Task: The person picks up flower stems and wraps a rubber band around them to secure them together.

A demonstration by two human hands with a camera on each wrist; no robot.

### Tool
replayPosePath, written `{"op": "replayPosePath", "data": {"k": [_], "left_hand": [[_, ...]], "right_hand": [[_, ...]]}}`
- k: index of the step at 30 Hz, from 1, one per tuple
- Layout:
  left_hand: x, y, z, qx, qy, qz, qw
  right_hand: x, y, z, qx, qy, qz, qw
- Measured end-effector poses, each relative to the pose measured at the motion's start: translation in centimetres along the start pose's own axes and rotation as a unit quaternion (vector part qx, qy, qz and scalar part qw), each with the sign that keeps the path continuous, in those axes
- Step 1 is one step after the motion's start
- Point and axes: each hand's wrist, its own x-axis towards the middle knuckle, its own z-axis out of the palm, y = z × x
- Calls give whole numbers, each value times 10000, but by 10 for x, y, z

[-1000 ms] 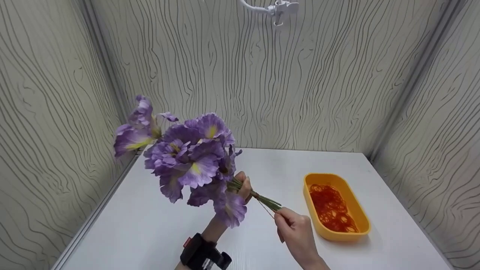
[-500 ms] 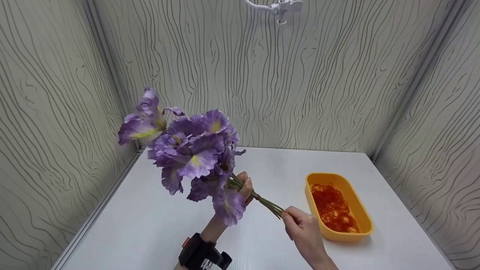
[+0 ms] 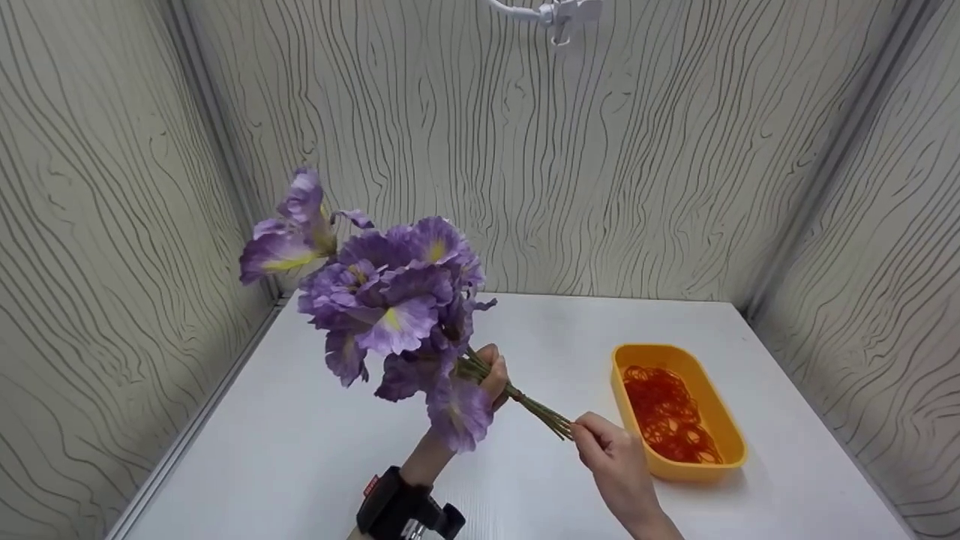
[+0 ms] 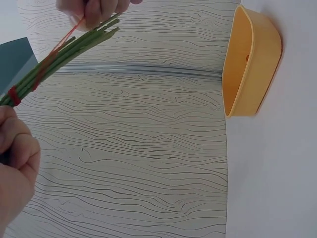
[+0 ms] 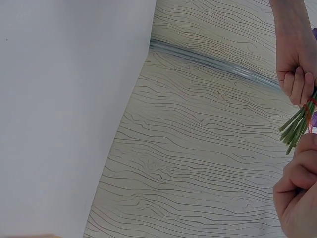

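Since the earlier frame, your right hand [image 3: 613, 459] has been shifting outward, away from your left hand [image 3: 493, 376], and the purple flowers [image 3: 401, 322] have been rising slightly. Nearest, a black wrist strap [image 3: 401, 502] is circling your left wrist. Your left fingers are curling tightly round the green stems [image 3: 476, 366], just below the flower heads. Your right fingers are pinching a red band [image 4: 13, 96]; per the left wrist view, it is wrapping the stems just beside your left hand, and a strand of it is stretching along them to your right fingertips. The stem ends are sitting right by those fingertips. You are holding the bunch tilted above the white table [image 3: 555, 337], heads pointing up-left, stems running down-right. Just beyond your right hand, a yellow container [image 3: 686, 471] is resting on the tabletop, holding a tangle of red loops [image 3: 664, 412]. Farther back, a wood-grain-patterned wall [image 3: 517, 157] is standing behind the table, with a white bracket [image 3: 551, 13] showing at the top edge.
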Motion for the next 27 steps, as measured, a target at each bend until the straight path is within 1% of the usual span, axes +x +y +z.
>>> {"op": "replayPosePath", "data": {"k": [1,2,3,4,5,6,8,9,10,11,15,16,17,19,21,22,23,25,27], "left_hand": [[0,0,0,-284,-19,-88,9996],[1,0,1,-668,-43,-178,9976],[1,1,2,-950,-49,-247,9952],[1,1,2,-1079,43,-290,9937],[2,1,3,-884,64,-245,9958],[3,1,4,-476,210,-133,9986],[4,1,5,48,442,-30,9990],[4,1,6,275,507,-4,9983],[4,2,7,273,583,-33,9979],[5,2,8,420,550,-29,9976],[7,4,12,-267,399,-238,9986],[7,4,13,3,407,-213,9989],[8,5,14,182,345,-177,9991],[9,6,13,669,343,-128,9971],[8,6,10,1335,372,-30,9903],[8,7,8,1555,352,0,9872],[7,7,6,1562,346,-19,9871],[5,8,-1,1768,317,-28,9837],[4,8,-9,1986,241,-38,9798]], "right_hand": [[0,0,0,-12,25,-1,10000],[-1,1,0,-36,53,-19,10000],[-1,2,0,-69,91,-21,9999],[-1,2,0,-73,120,-21,9999],[-1,3,0,-98,155,-30,9998],[-2,4,-1,-118,169,-33,9998],[-2,4,-1,-173,217,-35,9996],[-2,4,-2,-186,240,-25,9995],[-1,5,-2,-230,249,-60,9994],[-1,5,-3,-284,242,-67,9993],[1,5,-5,-438,152,-152,9988],[2,5,-6,-483,112,-197,9986],[3,5,-7,-501,74,-210,9985],[4,5,-8,-530,-11,-219,9984],[6,4,-10,-523,-150,-193,9983],[6,4,-10,-517,-222,-183,9983],[7,5,-11,-499,-309,-146,9982],[8,5,-11,-448,-412,-38,9981],[9,6,-12,-437,-485,-44,9979]]}}
